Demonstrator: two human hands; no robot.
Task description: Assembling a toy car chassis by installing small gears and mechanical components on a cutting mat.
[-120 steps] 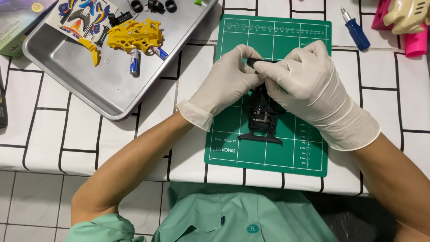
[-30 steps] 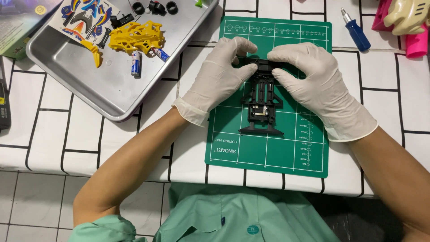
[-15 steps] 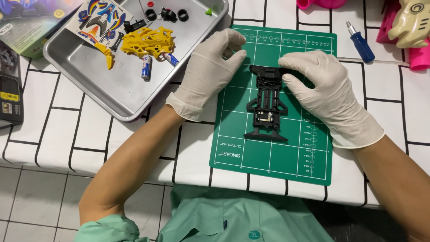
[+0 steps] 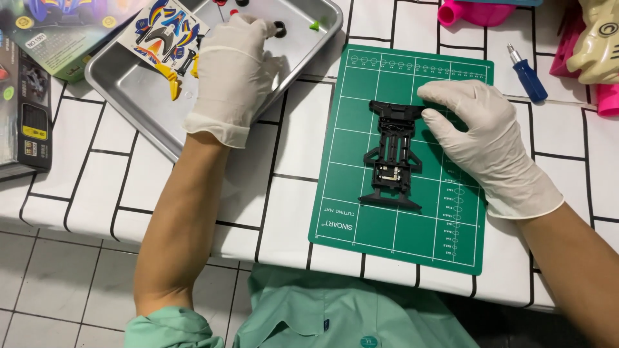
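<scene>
A black toy car chassis [image 4: 392, 154] lies lengthwise on a green cutting mat [image 4: 348, 212]. My right hand [image 4: 483, 142], in a white glove, rests on the mat with its fingertips holding the chassis's far right corner. My gloved left hand [image 4: 235, 71] reaches into a metal tray [image 4: 129, 84] at the upper left, palm down over the parts there. A yellow piece [image 4: 169, 76] pokes out from under it, and a black ring [image 4: 280, 27] lies by its fingertips. Whether the fingers hold anything is hidden.
The tray also holds a colourful sticker sheet [image 4: 162, 29] and a small green piece [image 4: 314, 26]. Printed boxes [image 4: 29, 109] lie at the left edge. A blue screwdriver [image 4: 525, 74], pink items [image 4: 474, 11] and a beige toy [image 4: 596, 42] sit at the far right.
My left hand has let go of the chassis and moved up and left into the tray. The right hand stays on the chassis, which now lies flat on the mat.
</scene>
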